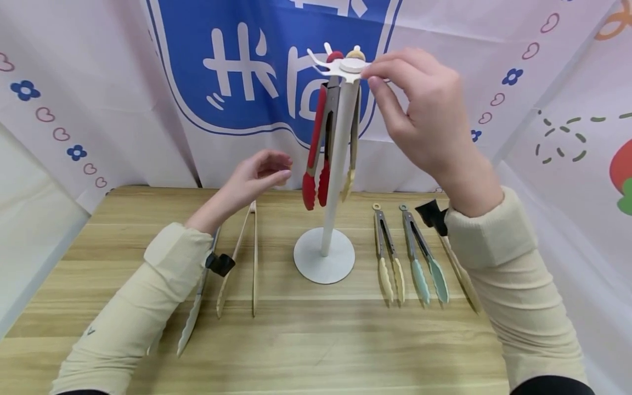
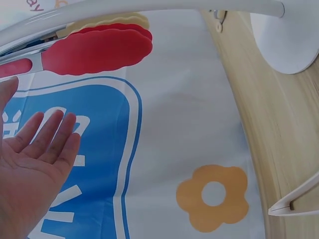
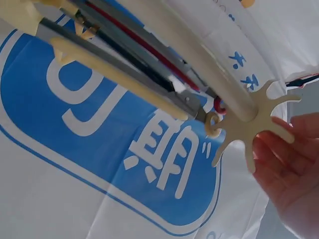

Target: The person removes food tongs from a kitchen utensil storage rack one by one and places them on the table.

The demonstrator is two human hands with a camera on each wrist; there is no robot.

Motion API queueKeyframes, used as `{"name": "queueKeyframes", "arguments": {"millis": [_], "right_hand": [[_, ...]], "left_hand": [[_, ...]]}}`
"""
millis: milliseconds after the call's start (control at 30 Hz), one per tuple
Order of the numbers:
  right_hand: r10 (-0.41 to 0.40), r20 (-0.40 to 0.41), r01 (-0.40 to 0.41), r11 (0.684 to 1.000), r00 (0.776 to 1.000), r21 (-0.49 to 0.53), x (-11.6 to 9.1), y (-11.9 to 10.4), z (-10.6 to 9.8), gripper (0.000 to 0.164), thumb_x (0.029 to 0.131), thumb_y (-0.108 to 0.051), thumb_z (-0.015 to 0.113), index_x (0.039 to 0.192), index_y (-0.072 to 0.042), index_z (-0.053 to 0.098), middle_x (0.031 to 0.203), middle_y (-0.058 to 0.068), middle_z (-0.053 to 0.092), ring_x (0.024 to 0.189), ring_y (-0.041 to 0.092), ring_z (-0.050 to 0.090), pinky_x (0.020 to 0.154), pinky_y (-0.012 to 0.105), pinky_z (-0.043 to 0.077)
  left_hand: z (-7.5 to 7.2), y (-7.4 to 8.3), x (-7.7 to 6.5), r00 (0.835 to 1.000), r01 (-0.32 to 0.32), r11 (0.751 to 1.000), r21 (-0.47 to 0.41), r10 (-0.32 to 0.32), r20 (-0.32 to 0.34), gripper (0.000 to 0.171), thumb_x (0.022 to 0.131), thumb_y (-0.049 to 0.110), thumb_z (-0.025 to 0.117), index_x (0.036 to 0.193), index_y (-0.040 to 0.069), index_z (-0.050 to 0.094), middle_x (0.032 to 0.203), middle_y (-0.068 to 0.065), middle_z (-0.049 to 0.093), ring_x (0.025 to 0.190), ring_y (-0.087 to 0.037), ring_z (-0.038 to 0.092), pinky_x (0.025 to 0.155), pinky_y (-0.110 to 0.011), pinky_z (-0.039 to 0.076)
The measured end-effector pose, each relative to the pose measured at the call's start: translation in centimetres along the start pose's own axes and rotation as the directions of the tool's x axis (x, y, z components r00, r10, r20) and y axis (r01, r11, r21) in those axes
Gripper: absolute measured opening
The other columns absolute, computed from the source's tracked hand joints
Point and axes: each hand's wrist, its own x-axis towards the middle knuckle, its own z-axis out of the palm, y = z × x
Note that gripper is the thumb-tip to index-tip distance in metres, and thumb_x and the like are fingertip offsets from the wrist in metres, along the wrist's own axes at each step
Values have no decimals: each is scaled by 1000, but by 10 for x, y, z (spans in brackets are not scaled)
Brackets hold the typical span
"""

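Against a printed cloth (image 1: 222, 112), the white stand (image 1: 340, 145) is pinched at its hooked top (image 1: 351, 66) by the right hand (image 1: 424, 104), with red tongs (image 1: 317, 131) hung lengthwise alongside the stand, nearer the relaxed, empty left hand (image 1: 261, 171).

Scallop-tipped metal tongs trimmed in bright red (image 1: 316, 134) catch my eye beside a white round-based stand (image 1: 338, 164). Mint-tipped metal tongs (image 1: 421, 281) and cream-tipped metal tongs (image 1: 385, 280) look paler. Streaky tan grain runs through the wooden tabletop (image 1: 296, 340); the white cloth backdrop (image 1: 444, 33) carries a blue panel (image 1: 277, 112), white characters (image 1: 245, 60), pink outlined hearts (image 1: 61, 134) and blue flowers (image 1: 20, 88).
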Motion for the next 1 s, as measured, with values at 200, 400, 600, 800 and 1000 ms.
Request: {"name": "queueKeyframes", "arguments": {"millis": [200,400,600,800,1000], "right_hand": [[2,-15,-3,1000,1000,-10,5,-15,4,32,95,-20,47,95,6,66,93,16,64,93,25,57,85,28,47],[24,-8,-25,999,1000,-35,8,-26,8,31,94,-22,48,94,3,67,89,14,64,88,25,55,78,29,47],[43,-74,-49,995,996,-85,1,-9,26,35,95,-30,45,96,-6,70,89,4,66,87,14,56,75,23,48],[31,-118,-45,992,993,-117,2,-16,26,34,95,-25,46,93,-2,71,85,8,68,81,18,60,71,24,50],[24,-156,-33,998,988,-55,1,-5,34,30,94,-27,49,93,-9,73,88,1,70,76,14,60,62,24,46]], "left_hand": [[2,3,0,1000,-3,1000,0,3,5,38,90,16,58,123,0,47,119,-14,55,106,-22,53,87,-27,47],[3,3,1,1000,-3,1000,-10,3,4,38,90,15,58,123,-1,47,119,-14,54,106,-23,53,86,-26,47],[4,3,3,1000,-3,1000,-3,3,3,39,90,15,57,123,-2,47,120,-14,54,107,-23,53,89,-28,46],[6,4,7,1000,-16,1000,-8,15,-1,39,90,17,57,124,-2,47,120,-13,54,107,-22,52,92,-30,44],[5,7,8,1000,-28,999,-16,28,-8,38,90,16,57,123,0,48,119,-13,55,106,-21,53,89,-29,45]]}}
